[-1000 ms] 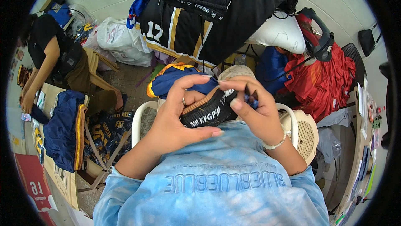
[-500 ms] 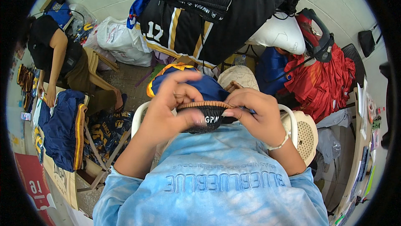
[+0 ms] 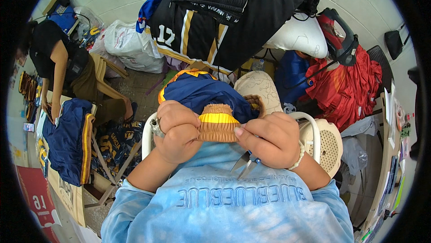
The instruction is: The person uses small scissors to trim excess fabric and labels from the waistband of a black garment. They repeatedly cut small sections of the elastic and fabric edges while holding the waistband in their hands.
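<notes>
A gathered elastic waistband (image 3: 218, 130), tan with a yellow band, is stretched between my two hands above my lap. My left hand (image 3: 177, 130), with a silver ring-like piece on a finger, is closed around its left end. At the other end my right hand (image 3: 273, 140) pinches the band. Small scissors (image 3: 246, 164) with blue on the handle also sit in this hand, their parted blades pointing down toward my shirt. Just beyond lies bunched navy fabric (image 3: 204, 91) with yellow-orange trim, apparently the same garment. Another tan gathered part (image 3: 257, 103) shows behind my right hand.
Black garments (image 3: 193, 32) are heaped ahead, beside a white cushion-like bundle (image 3: 298, 36). At the right, an iron (image 3: 341, 41) rests by a red fabric pile (image 3: 352, 90). To the left, a person (image 3: 58, 59) bends over navy clothing (image 3: 67, 139).
The band's black lettered side was showing; now its tan and yellow side is. My left hand went from loose, blurred fingers to a closed grip. The scissors have come into sight.
</notes>
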